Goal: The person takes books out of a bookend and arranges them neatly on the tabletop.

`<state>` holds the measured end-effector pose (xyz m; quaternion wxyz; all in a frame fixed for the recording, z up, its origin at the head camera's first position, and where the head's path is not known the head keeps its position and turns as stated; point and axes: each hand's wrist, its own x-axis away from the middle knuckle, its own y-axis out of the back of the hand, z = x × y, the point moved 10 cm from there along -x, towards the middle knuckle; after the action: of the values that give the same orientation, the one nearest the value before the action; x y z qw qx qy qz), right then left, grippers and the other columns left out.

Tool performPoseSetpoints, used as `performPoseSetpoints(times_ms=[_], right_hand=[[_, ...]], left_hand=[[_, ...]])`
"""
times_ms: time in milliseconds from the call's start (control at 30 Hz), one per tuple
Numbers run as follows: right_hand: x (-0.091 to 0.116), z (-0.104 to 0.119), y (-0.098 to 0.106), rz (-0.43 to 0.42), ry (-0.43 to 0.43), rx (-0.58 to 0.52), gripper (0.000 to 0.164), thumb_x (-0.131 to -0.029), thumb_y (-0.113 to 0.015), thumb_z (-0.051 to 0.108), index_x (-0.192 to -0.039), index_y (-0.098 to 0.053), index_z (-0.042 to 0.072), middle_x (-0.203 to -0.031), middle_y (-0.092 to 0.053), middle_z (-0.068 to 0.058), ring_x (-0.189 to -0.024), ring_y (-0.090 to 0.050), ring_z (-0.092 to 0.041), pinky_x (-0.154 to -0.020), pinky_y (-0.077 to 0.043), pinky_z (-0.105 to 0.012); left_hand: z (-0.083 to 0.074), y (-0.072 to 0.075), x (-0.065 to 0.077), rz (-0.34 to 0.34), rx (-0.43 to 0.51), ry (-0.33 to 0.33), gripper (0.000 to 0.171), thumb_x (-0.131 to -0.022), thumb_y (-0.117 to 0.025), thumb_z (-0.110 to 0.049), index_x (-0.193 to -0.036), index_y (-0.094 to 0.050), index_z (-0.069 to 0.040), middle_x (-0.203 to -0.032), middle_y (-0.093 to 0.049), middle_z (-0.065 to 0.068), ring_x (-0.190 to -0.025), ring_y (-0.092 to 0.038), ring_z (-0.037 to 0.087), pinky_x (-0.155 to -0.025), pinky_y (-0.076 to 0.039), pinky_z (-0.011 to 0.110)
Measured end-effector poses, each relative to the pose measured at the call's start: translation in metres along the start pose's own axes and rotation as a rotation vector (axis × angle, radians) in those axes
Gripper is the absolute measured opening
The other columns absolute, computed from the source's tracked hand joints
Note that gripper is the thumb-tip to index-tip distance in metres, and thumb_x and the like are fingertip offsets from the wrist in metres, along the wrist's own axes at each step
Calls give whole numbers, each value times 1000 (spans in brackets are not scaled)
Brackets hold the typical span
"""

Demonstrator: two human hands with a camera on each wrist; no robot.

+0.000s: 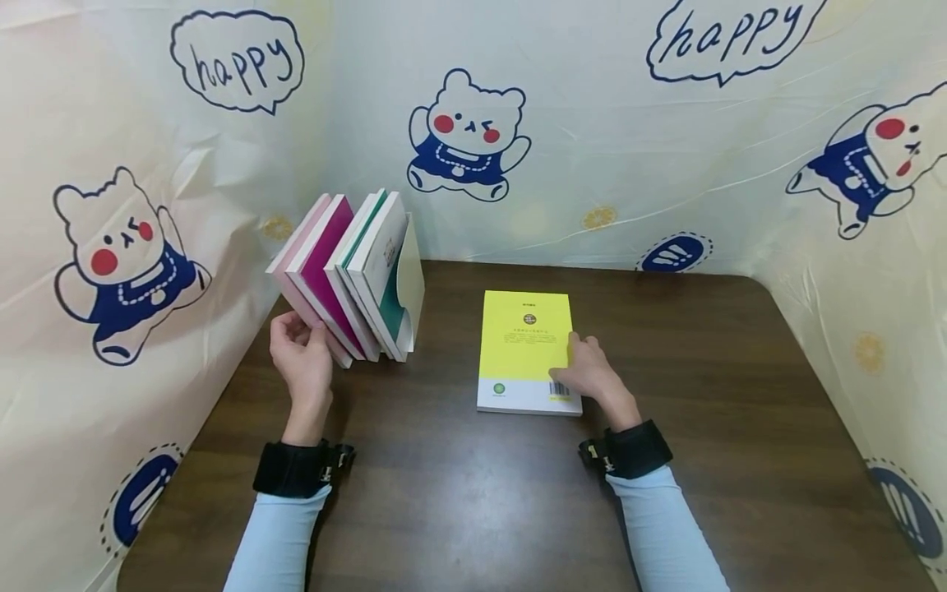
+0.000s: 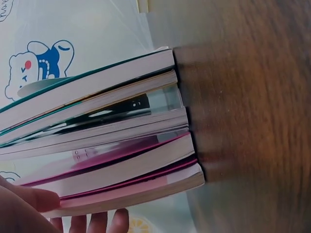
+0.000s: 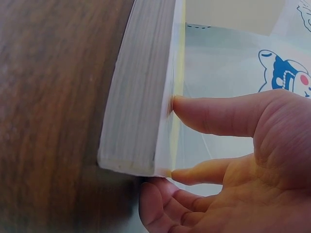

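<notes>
Several upright books lean leftward in a row on the table's left side. My left hand (image 1: 302, 362) holds the outermost pink book (image 2: 146, 194) near its lower front edge, the thumb on the page side and the fingers along the outer cover. Beside it stands a magenta book (image 1: 331, 255), then white and green-edged books (image 1: 373, 247). To the right of these, a yellow book (image 1: 525, 337) with a white lower band lies flat. My right hand (image 1: 592, 374) grips its right edge, thumb on the cover and fingers curled at the side, partly hidden.
A cream upright piece (image 1: 412, 284) with a curved edge, perhaps a bookend, stands at the row's right end. The brown wooden table (image 1: 459, 493) meets a patterned cloth (image 1: 592, 148) at its back and sides. Both wrists wear black straps (image 1: 639, 448).
</notes>
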<state>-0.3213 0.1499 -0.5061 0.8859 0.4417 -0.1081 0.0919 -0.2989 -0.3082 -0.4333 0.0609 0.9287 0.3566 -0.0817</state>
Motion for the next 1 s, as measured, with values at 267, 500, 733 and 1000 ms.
performPoseSetpoints(times_ms=[267, 500, 733, 1000], right_hand=[[0, 0, 0, -1, -7, 4, 86, -96, -69, 22, -161, -20, -7, -136, -43, -31, -116, -48, -45, -95, -48, -54], [-2, 1, -1, 6, -2, 11, 86, -96, -69, 22, -161, -21, -8, -134, -43, -31, -116, -48, -45, -94, -48, -54], [-3, 2, 0, 17, -2, 13, 84, -96, -69, 23, -160, -23, -6, -133, -44, -29, -116, -49, -43, -96, -48, -54], [-3, -2, 1, 26, -9, 1, 82, -96, -70, 21, -160, -25, -5, -130, -45, -26, -116, -48, -42, -95, -48, -53]], left_hand=[[6, -11, -4, 132, -22, 34, 34, -102, -53, -2, -136, -55, -2, -129, -57, 10, -124, -57, 25, -108, -47, 39], [7, -9, -3, 137, -37, 42, 36, -102, -52, -3, -139, -54, -3, -132, -57, 11, -124, -56, 25, -106, -47, 39], [8, -5, -2, 131, -50, 80, 37, -103, -50, -6, -139, -54, -8, -134, -56, 9, -122, -54, 23, -96, -45, 35], [12, -12, -2, 152, 13, 113, 38, -103, -51, -5, -141, -51, -8, -134, -54, 7, -125, -51, 24, -99, -43, 36]])
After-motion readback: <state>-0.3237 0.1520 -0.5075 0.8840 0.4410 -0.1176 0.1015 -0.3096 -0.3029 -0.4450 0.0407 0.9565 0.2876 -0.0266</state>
